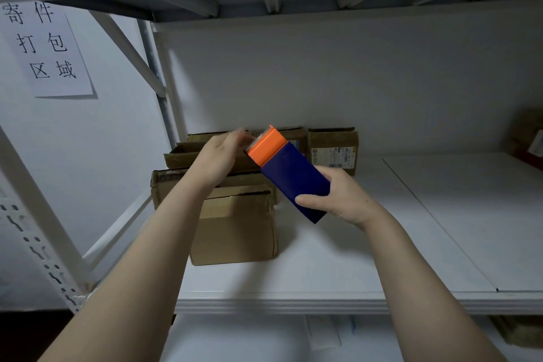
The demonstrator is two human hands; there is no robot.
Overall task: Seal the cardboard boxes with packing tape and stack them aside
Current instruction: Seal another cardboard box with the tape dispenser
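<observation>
My right hand point(338, 200) grips the lower end of a blue tape dispenser point(296, 182) with an orange toothed head point(266, 145), held tilted up to the left above the shelf. My left hand point(219, 156) reaches to the orange head, its blurred fingertips at the cutter edge. Whether they pinch tape is unclear. Below the hands a cardboard box point(235, 229) stands on the white shelf point(338, 258), its top flaps closed. Behind it sits a larger box point(164, 185), with an open-flapped box point(182, 153) on top.
Another labelled cardboard box point(333, 150) stands against the back wall. A box point(529, 138) sits at the far right edge. A white shelf post point(158, 76) and a diagonal brace rise at left, beside a paper sign point(44, 44). An upper shelf hangs overhead.
</observation>
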